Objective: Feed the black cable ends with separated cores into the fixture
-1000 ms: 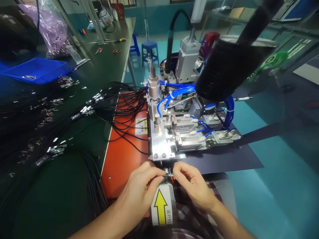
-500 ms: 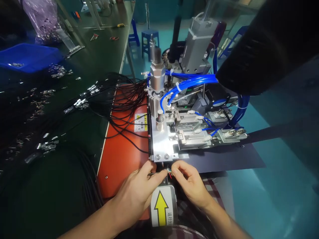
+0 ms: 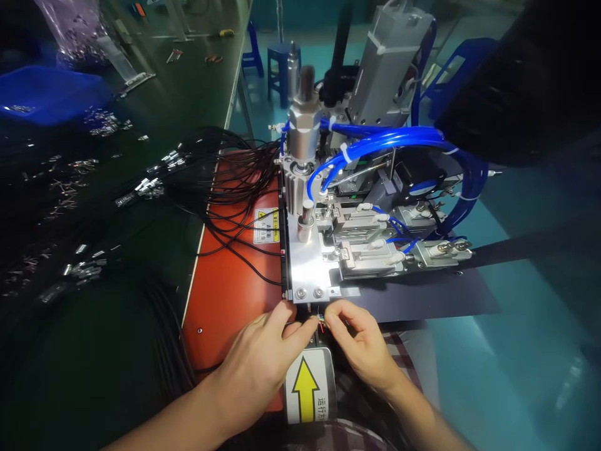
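Thin coloured wires (image 3: pixel 322 321), a red one among them, show between my fingertips at the near end of a metal machine (image 3: pixel 307 269). My left hand (image 3: pixel 263 357) is closed in a pinch at the left of these wires, apparently on the cable end they come out of, which its fingers mostly hide. My right hand (image 3: pixel 359 341) pinches the wire tips between thumb and index finger. Just below both hands lies a white plate with a yellow arrow (image 3: pixel 306 388).
Black cables (image 3: pixel 244 181) run from the machine across an orange-red panel (image 3: pixel 211 313) onto the dark table, where metal-ended bundles (image 3: pixel 149 186) lie. Blue air tubes (image 3: pixel 389 136) arch over the machine. A blue bin (image 3: pixel 51 94) stands far left. A dark blurred object (image 3: pixel 526 94) fills the upper right.
The view has shifted slightly, so the machine appears a little higher and farther right. Both hands keep nearly the same place and pinch around the wires.
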Demonstrator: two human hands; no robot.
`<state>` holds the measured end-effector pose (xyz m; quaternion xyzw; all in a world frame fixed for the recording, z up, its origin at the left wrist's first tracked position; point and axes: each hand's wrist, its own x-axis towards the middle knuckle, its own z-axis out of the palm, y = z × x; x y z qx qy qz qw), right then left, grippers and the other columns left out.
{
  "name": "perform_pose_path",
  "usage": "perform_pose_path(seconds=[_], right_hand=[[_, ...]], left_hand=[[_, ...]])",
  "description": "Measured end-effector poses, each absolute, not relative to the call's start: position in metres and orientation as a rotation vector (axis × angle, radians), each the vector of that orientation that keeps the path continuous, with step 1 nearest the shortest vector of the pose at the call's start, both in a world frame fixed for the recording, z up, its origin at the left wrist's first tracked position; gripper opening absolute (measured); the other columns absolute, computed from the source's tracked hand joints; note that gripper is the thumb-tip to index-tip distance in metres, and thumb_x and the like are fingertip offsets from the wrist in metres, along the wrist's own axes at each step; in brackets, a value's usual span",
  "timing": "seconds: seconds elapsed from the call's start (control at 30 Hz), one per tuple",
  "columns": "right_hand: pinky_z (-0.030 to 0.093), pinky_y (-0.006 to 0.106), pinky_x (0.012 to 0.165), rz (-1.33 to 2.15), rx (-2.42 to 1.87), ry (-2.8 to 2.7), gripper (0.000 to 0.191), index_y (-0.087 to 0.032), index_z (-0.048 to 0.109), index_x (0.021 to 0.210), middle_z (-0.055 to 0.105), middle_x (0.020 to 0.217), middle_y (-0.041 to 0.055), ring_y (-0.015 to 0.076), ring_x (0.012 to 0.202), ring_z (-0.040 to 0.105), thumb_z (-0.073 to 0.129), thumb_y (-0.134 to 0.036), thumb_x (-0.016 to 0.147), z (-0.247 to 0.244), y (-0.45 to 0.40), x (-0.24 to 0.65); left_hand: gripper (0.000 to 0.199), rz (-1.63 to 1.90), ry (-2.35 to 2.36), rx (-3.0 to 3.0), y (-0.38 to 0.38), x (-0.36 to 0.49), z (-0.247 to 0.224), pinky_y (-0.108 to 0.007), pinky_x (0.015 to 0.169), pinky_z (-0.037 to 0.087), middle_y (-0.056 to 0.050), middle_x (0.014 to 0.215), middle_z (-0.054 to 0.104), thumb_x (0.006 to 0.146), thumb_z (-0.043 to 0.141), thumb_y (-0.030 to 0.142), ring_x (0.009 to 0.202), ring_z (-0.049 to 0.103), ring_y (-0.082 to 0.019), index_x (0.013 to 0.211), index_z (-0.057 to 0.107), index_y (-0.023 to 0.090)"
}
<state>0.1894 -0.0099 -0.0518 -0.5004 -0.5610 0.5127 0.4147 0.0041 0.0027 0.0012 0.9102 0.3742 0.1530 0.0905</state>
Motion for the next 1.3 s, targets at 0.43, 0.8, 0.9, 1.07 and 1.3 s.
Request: perform_pose_path(seconds=[0.43,0.8,0.9,1.07,1.3], right_hand=[[0.037,0.028,0.056,1.015,-1.261,-1.66,0.018,-0.02,0.047,0.073,0.05,0.066,-0.0006,0.0142,0.059,0.046,0.046,-0.019,0.091,-0.05,-0.012,0.193],[0.035,0.03,0.058,0.663,-1.123,-1.945,0.013,-0.017,0.053,0.077,0.055,0.066,0.0023,0.0154,0.06,0.048,0.048,-0.01,0.087,-0.054,-0.006,0.199],[0.033,0.031,0.057,0.546,-1.077,-2.017,0.011,-0.016,0.055,0.079,0.056,0.065,0.0034,0.0163,0.059,0.047,0.05,-0.008,0.085,-0.057,-0.005,0.201],[0.032,0.032,0.055,0.379,-1.017,-2.102,0.01,-0.015,0.057,0.08,0.059,0.064,0.0054,0.0172,0.057,0.047,0.052,-0.007,0.083,-0.061,-0.003,0.203],[0.032,0.031,0.054,0.224,-0.993,-2.175,0.011,-0.017,0.057,0.078,0.06,0.062,0.0042,0.0168,0.055,0.05,0.052,-0.009,0.084,-0.062,0.0,0.204]], left_hand=[[0.035,0.381,1.146,2.718,0.001,0.006,-0.001,-0.03,0.044,0.05,-0.006,0.076,0.048,0.088,0.039,0.006,0.056,0.053,-0.018,0.116,0.058,0.015],[0.035,0.381,1.146,2.702,-0.001,0.005,-0.004,-0.029,0.047,0.05,-0.007,0.079,0.048,0.089,0.039,0.008,0.058,0.052,-0.017,0.119,0.056,0.015],[0.035,0.393,1.151,2.694,0.0,0.006,-0.004,-0.029,0.046,0.05,-0.007,0.079,0.048,0.088,0.04,0.007,0.059,0.052,-0.017,0.118,0.056,0.016],[0.034,0.401,1.142,2.684,-0.002,0.005,-0.005,-0.03,0.047,0.05,-0.007,0.08,0.048,0.088,0.041,0.008,0.06,0.052,-0.017,0.117,0.056,0.015],[0.035,0.422,1.122,2.639,-0.002,0.004,-0.004,-0.03,0.052,0.054,-0.008,0.085,0.049,0.089,0.039,0.007,0.065,0.055,-0.016,0.119,0.055,0.015]])
